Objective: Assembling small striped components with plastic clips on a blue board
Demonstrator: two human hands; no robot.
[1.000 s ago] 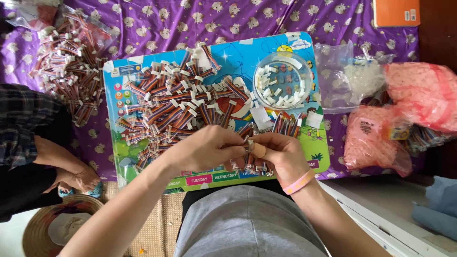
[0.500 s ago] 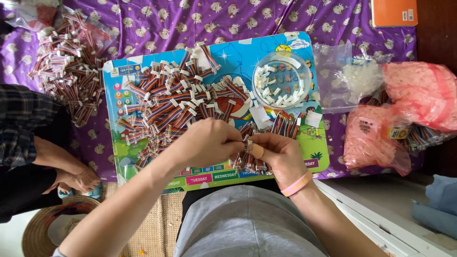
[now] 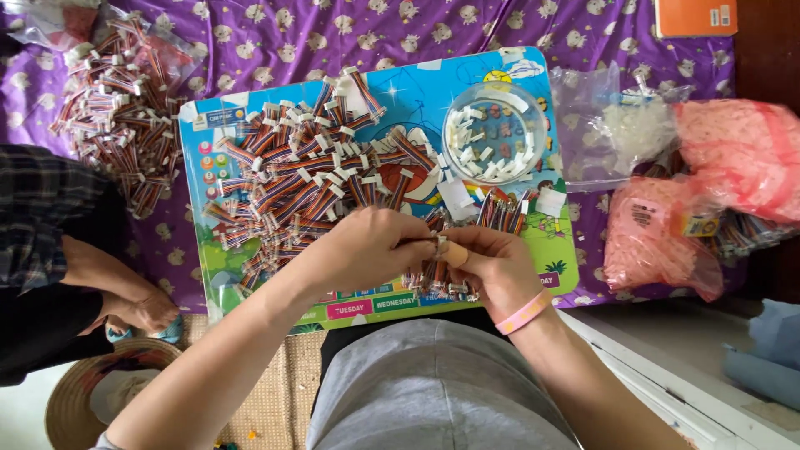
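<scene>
A co-worker's hand is seen at the far left beside a loose heap of wire bundles on the purple cloth. On the colourful board, a larger pile of striped cable pieces is spread, and just below it the left hand is closed with pinched fingertips on a small cable piece, which is held between both hands above the board's near edge. The same piece is gripped from the other side by the right hand, with a clear round bowl of white connectors lying beyond it and pink bags further right.
</scene>
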